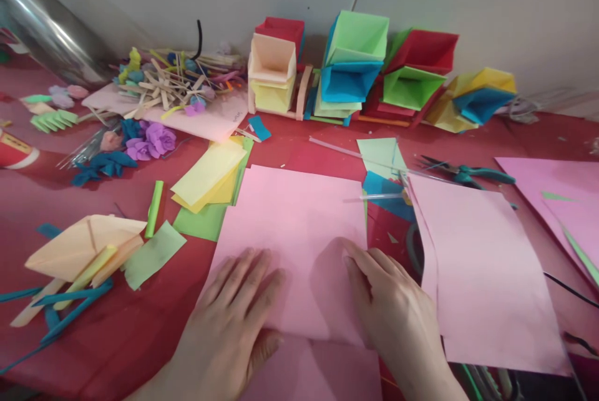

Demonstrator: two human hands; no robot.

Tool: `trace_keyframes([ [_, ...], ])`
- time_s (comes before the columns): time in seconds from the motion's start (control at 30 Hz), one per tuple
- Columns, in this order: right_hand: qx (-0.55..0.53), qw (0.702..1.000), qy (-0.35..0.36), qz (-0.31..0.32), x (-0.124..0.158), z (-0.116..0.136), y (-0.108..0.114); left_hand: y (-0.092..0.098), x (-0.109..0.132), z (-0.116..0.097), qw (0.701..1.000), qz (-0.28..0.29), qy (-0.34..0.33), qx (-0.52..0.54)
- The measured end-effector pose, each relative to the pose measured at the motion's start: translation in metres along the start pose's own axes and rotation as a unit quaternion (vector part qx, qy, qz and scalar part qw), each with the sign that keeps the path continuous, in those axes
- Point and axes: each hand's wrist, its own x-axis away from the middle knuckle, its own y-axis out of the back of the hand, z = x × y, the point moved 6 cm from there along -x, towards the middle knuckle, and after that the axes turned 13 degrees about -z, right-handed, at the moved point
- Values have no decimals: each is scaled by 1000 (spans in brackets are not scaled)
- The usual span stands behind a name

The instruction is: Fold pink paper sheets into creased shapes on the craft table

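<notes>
A pink sheet of paper [299, 214] lies in front of me on the red table, with a fold or lower edge running below my hands and more pink paper [318, 370] under it. My left hand [238, 307] rests flat on the sheet's left part, fingers spread. On the right part sits my right hand [388, 301], its fingers curled and the thumb close against the index finger. Whether anything is between those fingertips is hidden. Another stack of pink sheets [486, 270] lies just right of my right hand.
Folded paper boxes [358, 39] in several colours line the wall. Green-handled pliers [472, 173] lie at right. Wooden sticks [163, 86], purple paper flowers [156, 139], yellow paper strips [210, 173] and a peach folded paper [84, 245] spread over the left side.
</notes>
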Motion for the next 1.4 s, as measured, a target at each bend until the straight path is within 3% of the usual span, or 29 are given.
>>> trace_keyframes([
  [0.37,15,1000,5,-16,1,2,1,-2,1,1,1000,-2,-1,1],
  [1.4,34,999,3,11,3,2,-3,-4,3,-1,1000,-3,19,4],
])
